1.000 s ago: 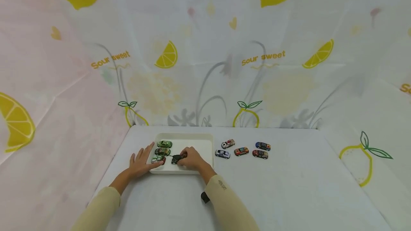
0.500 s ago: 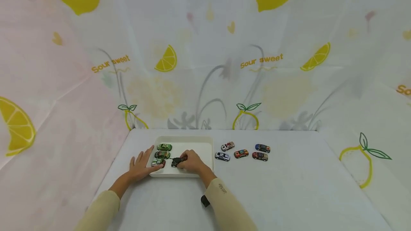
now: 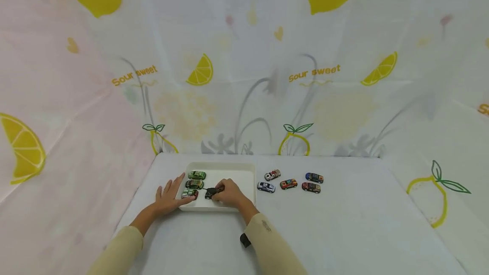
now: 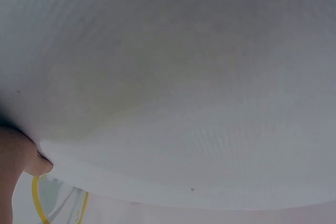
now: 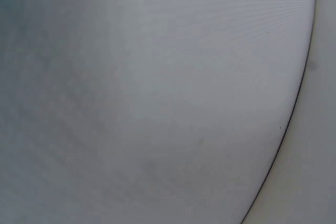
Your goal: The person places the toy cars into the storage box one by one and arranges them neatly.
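Note:
In the head view, a white tray (image 3: 237, 166) lies on the table. My left hand (image 3: 166, 201) rests along its left edge with the fingers spread, the thumb reaching over the rim to the green-white-red toy car (image 3: 189, 194). Behind that car sit a dark green toy car (image 3: 194, 184) and a light green toy car (image 3: 197, 175), forming a column. To their right, inside the tray, my right hand (image 3: 229, 194) pinches a black toy car (image 3: 210, 193), whose right end the fingers cover. Part of my left hand (image 4: 21, 166) shows in the left wrist view.
Right of the tray stand several toy cars: a white-red one (image 3: 272, 175), a white-blue one (image 3: 266, 187), an orange-red one (image 3: 288, 183), a blue one (image 3: 314, 177) and a dark red one (image 3: 311, 187). A black object (image 3: 245, 240) lies beside my right sleeve.
The view shifts slightly with the head. Both hands keep their places, and the black toy car remains between the right fingers in the tray.

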### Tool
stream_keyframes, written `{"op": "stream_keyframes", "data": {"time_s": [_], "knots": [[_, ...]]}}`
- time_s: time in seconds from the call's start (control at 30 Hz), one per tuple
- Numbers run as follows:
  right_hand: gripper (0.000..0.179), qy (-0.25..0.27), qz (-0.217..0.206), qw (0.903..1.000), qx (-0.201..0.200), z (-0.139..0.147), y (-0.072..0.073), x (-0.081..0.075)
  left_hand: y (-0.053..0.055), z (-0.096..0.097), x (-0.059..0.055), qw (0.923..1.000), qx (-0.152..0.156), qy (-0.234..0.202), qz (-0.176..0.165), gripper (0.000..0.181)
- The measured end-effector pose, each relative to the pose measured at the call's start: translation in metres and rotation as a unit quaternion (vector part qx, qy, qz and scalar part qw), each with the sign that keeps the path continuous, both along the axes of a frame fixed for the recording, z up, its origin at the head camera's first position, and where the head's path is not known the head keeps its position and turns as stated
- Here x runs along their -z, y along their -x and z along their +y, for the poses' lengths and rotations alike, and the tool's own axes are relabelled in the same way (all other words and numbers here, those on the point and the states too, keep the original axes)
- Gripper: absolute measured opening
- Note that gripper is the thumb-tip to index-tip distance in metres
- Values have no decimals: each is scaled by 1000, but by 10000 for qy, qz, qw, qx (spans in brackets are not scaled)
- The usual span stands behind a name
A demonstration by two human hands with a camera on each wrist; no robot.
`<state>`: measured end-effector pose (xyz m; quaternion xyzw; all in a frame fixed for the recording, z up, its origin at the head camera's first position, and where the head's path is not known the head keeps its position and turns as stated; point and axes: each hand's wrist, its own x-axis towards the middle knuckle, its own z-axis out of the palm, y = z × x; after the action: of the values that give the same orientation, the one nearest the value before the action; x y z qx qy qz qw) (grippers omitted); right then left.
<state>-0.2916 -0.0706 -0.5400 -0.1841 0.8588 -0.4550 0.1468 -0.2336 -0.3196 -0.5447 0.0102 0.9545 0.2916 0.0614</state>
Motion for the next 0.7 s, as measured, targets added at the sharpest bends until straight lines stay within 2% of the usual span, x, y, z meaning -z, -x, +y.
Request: {"op": "stream_keyframes", "data": {"time_s": [0.13,0.27,0.47,0.7], "knots": [[27,14,20,10000,4,-1,2,-4,2,-1,-3,10000,0,12,77,105],[27,-30,-67,10000,-29,-1,-1,-1,-1,-2,1,9999,4,70,-114,106],[27,59,62,10000,-42,-2,0,-6,1,-2,-2,9999,-56,11,-142,106],[28,-45,50,10000,-54,-1,1,-1,0,-4,1,9999,68,58,55,105]]}}
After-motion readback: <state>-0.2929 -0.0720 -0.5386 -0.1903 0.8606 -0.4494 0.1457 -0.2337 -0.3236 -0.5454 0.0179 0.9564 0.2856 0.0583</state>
